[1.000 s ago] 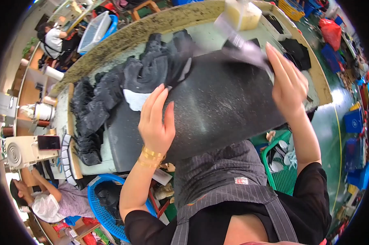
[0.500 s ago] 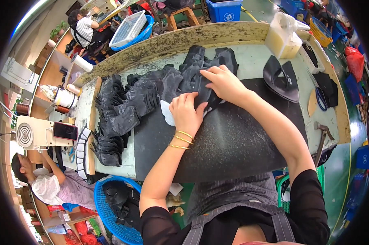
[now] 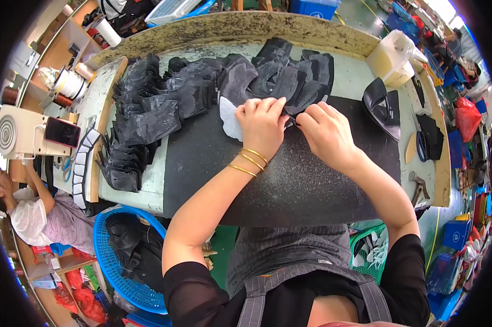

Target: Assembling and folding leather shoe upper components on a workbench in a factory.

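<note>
Black sheet pieces (image 3: pixel 306 76), dusted grey: lying heaped at the far edge of a dark mat (image 3: pixel 333 182), directly beyond my fingertips. One narrow dark piece (image 3: pixel 290 116): showing between my two hands, its ends going hidden under them. Right hand (image 3: pixel 329 133): fingers bunching narrow, thumb and forefinger pinching that piece. Left hand (image 3: pixel 263 126): fingers bending together against it, three gold bangles (image 3: pixel 248 162) circling the wrist; whether they are gripping, I cannot tell. Pale grey piece (image 3: pixel 231 121): lying just left of my left hand. Overlapping rows of black pieces (image 3: pixel 150 111): filling the table's left side. Curved black piece with an opening (image 3: pixel 372 103): resting at the mat's right edge. Beyond it, translucent plastic jug (image 3: pixel 387 60): standing upright, holding something yellowish. Blue-handled scissors (image 3: pixel 421 147) and hammer (image 3: pixel 420 188): lying farther right. Blue basket (image 3: pixel 142 294): sitting below the table at left, containing black items.
</note>
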Tool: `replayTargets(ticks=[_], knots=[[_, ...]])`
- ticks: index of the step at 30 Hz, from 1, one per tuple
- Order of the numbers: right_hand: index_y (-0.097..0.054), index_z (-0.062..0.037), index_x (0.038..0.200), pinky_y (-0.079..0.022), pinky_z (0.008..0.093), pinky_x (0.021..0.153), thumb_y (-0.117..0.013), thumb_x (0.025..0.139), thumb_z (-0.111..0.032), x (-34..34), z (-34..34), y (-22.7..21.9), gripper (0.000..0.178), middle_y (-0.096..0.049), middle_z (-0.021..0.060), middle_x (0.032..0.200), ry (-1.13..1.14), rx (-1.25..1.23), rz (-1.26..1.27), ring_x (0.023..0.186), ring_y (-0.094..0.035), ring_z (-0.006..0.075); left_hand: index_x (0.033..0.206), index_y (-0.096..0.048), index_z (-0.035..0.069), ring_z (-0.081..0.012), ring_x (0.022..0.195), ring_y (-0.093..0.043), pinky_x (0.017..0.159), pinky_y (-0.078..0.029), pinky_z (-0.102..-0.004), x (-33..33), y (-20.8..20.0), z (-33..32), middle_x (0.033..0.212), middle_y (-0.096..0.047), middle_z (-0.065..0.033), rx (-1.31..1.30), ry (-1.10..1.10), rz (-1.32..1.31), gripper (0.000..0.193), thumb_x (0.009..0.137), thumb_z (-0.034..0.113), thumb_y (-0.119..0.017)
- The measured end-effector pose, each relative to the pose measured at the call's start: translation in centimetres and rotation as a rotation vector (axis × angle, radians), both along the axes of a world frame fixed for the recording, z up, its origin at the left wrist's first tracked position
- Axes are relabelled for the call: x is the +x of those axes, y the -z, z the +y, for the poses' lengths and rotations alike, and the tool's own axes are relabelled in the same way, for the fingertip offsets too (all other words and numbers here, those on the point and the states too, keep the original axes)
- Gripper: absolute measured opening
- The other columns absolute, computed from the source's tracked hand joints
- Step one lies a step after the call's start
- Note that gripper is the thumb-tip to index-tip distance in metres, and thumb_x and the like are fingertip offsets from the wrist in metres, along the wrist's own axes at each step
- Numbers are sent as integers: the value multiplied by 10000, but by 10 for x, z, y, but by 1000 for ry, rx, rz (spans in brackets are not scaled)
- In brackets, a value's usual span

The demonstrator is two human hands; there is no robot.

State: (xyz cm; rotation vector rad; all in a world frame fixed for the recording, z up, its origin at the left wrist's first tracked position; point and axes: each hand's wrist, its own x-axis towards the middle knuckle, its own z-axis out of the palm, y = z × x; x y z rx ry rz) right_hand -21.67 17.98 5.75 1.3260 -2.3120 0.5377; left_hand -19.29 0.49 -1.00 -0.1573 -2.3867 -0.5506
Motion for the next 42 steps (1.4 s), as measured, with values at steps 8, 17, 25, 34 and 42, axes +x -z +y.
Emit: replayTargets(ticks=[8, 17, 25, 34, 42], knots=[[-624, -36, 860, -404, 443, 1081, -732, 775, -10, -23, 9, 6, 140, -481, 208, 1454, 20, -123, -381, 1334, -444, 410, 1123, -675, 114, -229, 1064, -556, 970, -375, -430, 4, -6, 10, 1167, -603, -15, 104, 119, 162, 363, 781, 201, -761], [-714, -61, 983, -409, 424, 1035, -677, 911, -203, -69, -12, 30, 164, -696, 42, 1213, -8, 57, -260, 1237, -557, 278, 970, -660, 56, -245, 940, -658, 827, -529, -331, 16, -29, -38, 1055, -702, -73, 423, 390, 70, 141, 860, -27, -692], [-697, -80, 1127, -442, 467, 1010, -777, 782, -150, -41, -5, 10, 360, -564, 134, 1378, 79, -218, 89, 1211, -531, 358, 1098, -571, 51, -230, 854, -589, 944, -471, -458, 152, -161, -124, 957, -621, -66, 1126, 661, 499, 283, 1056, 308, -460], [-679, 15, 1080, -543, 269, 799, -760, 866, -75, 97, 41, -55, 246, -742, 68, 949, -94, -578, -1405, 828, -672, 120, 1418, -410, -9, -220, 1206, -558, 1034, -426, -350, 144, -116, 28, 1332, -559, -146, 911, 428, -240, 722, 869, 236, -809], [-639, -32, 868, -494, 238, 695, -628, 1011, -325, 117, 84, -31, 326, -662, -13, 828, 219, -1224, -1334, 761, -602, 64, 1491, -382, -34, -231, 1282, -529, 1078, -424, -348, 153, -100, 54, 1400, -519, -164, 958, 932, -675, 870, 835, 317, -832]])
